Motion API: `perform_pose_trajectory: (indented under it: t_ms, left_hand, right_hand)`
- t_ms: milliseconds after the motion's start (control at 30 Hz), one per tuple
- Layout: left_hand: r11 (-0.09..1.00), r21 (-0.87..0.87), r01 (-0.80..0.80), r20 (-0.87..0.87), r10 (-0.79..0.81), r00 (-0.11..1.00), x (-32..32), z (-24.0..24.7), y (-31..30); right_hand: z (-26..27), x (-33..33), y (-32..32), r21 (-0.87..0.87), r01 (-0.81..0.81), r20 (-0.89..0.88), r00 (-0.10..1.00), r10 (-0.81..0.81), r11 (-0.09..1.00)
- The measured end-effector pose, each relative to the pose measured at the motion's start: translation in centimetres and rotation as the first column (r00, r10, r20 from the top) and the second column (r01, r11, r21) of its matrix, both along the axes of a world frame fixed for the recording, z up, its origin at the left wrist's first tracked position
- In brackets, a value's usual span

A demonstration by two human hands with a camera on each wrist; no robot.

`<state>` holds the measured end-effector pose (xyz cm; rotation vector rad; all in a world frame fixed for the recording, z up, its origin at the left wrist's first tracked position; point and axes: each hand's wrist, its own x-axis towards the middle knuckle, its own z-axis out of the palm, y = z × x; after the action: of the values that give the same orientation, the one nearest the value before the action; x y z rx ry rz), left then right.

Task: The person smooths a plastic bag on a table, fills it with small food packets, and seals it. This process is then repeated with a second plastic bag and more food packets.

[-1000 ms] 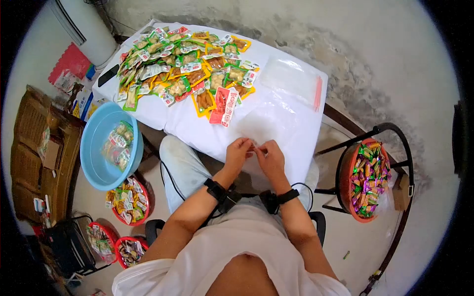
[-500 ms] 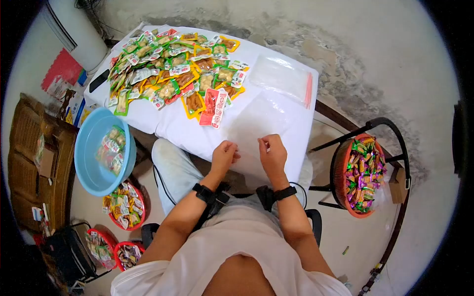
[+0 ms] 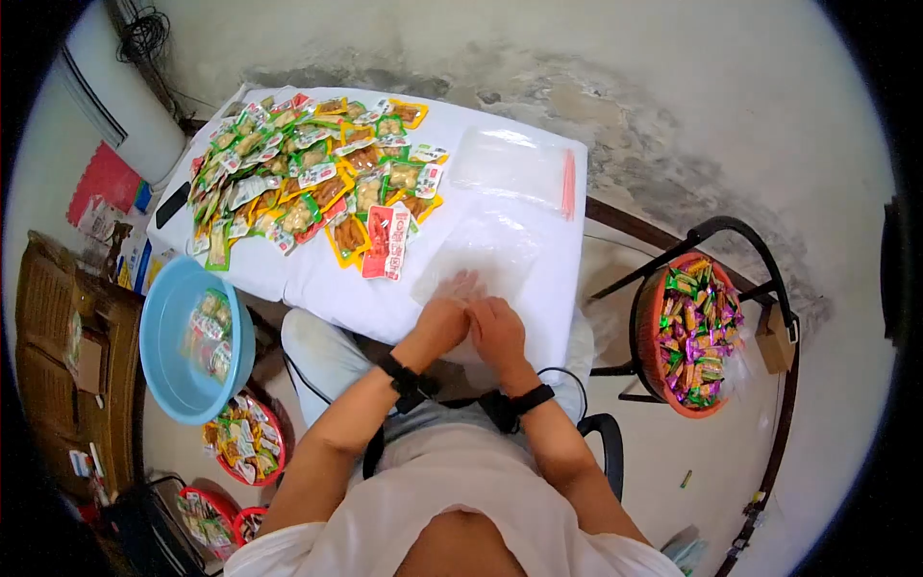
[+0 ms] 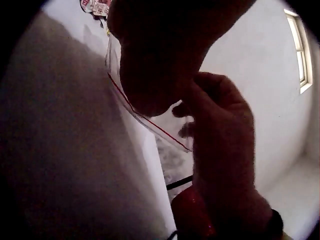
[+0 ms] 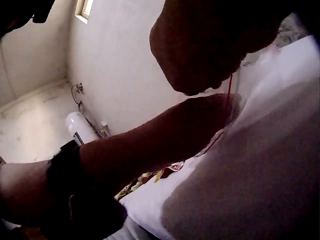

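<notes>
A clear plastic zip bag [image 3: 505, 262] with a red strip along its mouth lies over the near part of the white-covered table. My left hand [image 3: 444, 319] is inside the mouth, its fingers extended and showing through the film. Beside it my right hand [image 3: 498, 332] pinches the bag's rim. The left wrist view shows the red strip [image 4: 167, 134] passing below the left hand, toward the right fingers. In the right wrist view, red lines run on both sides of the left hand [image 5: 212, 112].
Many packaged snacks [image 3: 308, 173] are heaped on the table's left, near a phone [image 3: 173, 205]. More clear bags [image 3: 510, 171] lie at the back right. A blue basin [image 3: 159, 351] holding filled bags stands left; a red basket [image 3: 644, 332] of wrapped sweets stands right.
My hands were together at first, then parted. Now the left hand has gone forward into the bag's mouth and the right has come in beside it. The head view has shifted.
</notes>
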<state>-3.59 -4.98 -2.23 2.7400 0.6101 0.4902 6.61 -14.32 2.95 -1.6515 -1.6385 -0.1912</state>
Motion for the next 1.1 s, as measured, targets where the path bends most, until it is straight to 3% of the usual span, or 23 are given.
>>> perform_pose_trajectory:
  t_ms: [33,100,300,400,467,600,633,667,733,767,833,900,1000,1067,1100]
  left_hand:
    - [1.000,0.005,0.005,0.003,-0.005,1.000,1.0,0.5,0.2]
    - [0.997,0.060,-0.050,-0.311,0.066,0.948,3.0,2.1,0.7]
    - [0.994,0.088,-0.070,-0.155,0.083,0.984,5.5,3.0,1.6]
    - [0.993,0.101,-0.062,-0.316,0.091,0.944,6.1,-0.3,2.3]
    - [0.992,0.110,-0.063,-0.268,0.091,0.959,6.3,0.0,2.1]
    - [0.995,0.055,-0.082,-0.119,0.088,0.989,6.3,1.6,2.1]
    - [0.996,0.075,-0.039,-0.167,0.051,0.985,6.3,1.7,1.9]
    - [0.996,0.072,-0.056,-0.175,0.067,0.982,6.4,0.8,1.7]
    - [0.993,0.077,0.090,-0.284,-0.065,0.957,6.6,-1.9,1.6]
    - [0.996,0.067,0.066,-0.020,-0.065,0.998,6.0,-2.7,0.6]
    - [0.994,-0.019,0.109,-0.093,-0.110,0.990,3.8,-3.9,-0.8]
    - [0.982,-0.111,0.155,-0.164,-0.172,0.971,1.3,-2.7,-1.6]
    - [0.970,-0.072,0.233,-0.037,-0.236,0.971,-3.0,4.9,-3.1]
    - [0.941,-0.337,-0.029,-0.059,0.010,0.998,-5.5,7.2,-0.9]
    - [0.937,-0.322,-0.135,-0.007,0.140,0.990,-6.2,7.4,1.0]
  right_hand:
    - [0.2,0.1,-0.2,-0.012,-0.017,-0.005,1.000,0.017,1.000]
    - [0.2,0.3,-0.4,-0.018,-0.029,-0.009,1.000,0.028,0.999]
    - [0.2,0.9,-1.0,0.128,-0.124,0.120,0.987,0.108,0.984]
    - [-0.5,1.5,-1.6,0.073,-0.041,0.131,0.991,0.032,0.996]
    - [-1.3,2.0,-1.2,-0.022,0.012,0.066,0.998,-0.010,1.000]
    - [-1.0,2.4,-1.3,0.014,0.004,-0.019,1.000,-0.003,1.000]
    - [-1.2,2.5,-1.2,-0.003,0.003,0.001,1.000,-0.003,1.000]
    - [-1.3,2.7,-1.1,-0.021,0.002,0.023,1.000,-0.001,1.000]
    - [-1.6,2.7,-0.7,-0.043,-0.010,0.035,0.999,0.012,0.999]
    - [-1.7,2.5,-0.6,-0.035,0.060,-0.030,0.998,-0.061,0.998]
    - [-2.0,2.5,-0.7,-0.033,0.120,-0.098,0.988,-0.123,0.992]
    - [-2.3,2.3,-1.0,-0.153,0.149,-0.201,0.963,-0.179,0.977]
    - [-2.8,2.1,-1.0,-0.132,0.114,-0.219,0.966,-0.141,0.985]
    - [-2.9,2.2,-0.9,-0.107,0.113,-0.194,0.972,-0.132,0.988]
    - [-3.0,2.0,-1.1,-0.087,0.111,-0.170,0.978,-0.124,0.990]
